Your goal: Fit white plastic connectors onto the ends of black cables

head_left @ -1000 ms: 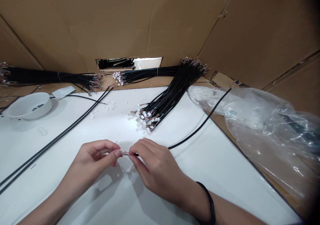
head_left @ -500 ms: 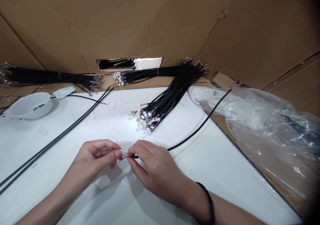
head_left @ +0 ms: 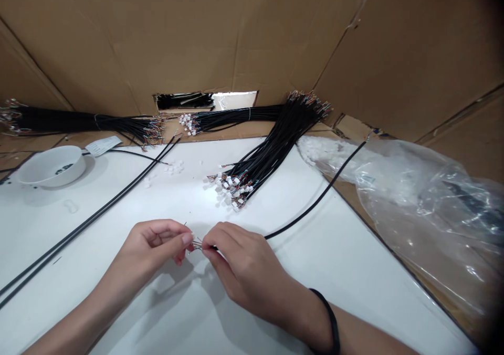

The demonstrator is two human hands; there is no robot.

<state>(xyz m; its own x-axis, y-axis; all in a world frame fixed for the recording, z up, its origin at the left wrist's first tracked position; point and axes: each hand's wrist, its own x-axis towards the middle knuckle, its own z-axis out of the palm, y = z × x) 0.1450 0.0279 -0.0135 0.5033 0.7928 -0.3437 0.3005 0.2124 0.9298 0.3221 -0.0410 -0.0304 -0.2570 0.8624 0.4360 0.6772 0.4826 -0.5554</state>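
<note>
A black cable (head_left: 311,208) runs from its far end at the right edge of the table down into my right hand (head_left: 240,263). Thumb and fingers of that hand are closed round the cable near its stripped end. Thin coloured wires (head_left: 197,244) fan out of this end across the small gap between my hands. My left hand (head_left: 161,244) pinches a small white connector (head_left: 192,235) at the wire tips, mostly covered by thumb and fingertip. Whether the wires sit inside the connector I cannot tell.
Beyond my hands lies a bundle of black cables with white connectors (head_left: 271,145). Further cable bundles (head_left: 79,121) line the cardboard wall (head_left: 197,34). Two loose cables (head_left: 106,206), a white bowl (head_left: 51,174) and loose white connectors (head_left: 173,167) are on the left; clear plastic bags (head_left: 413,187) on the right.
Both hands keep their grip and hardly move. The wires between them look slightly more gathered, and the white connector is more covered by my left fingertips. The view has shifted slightly.
</note>
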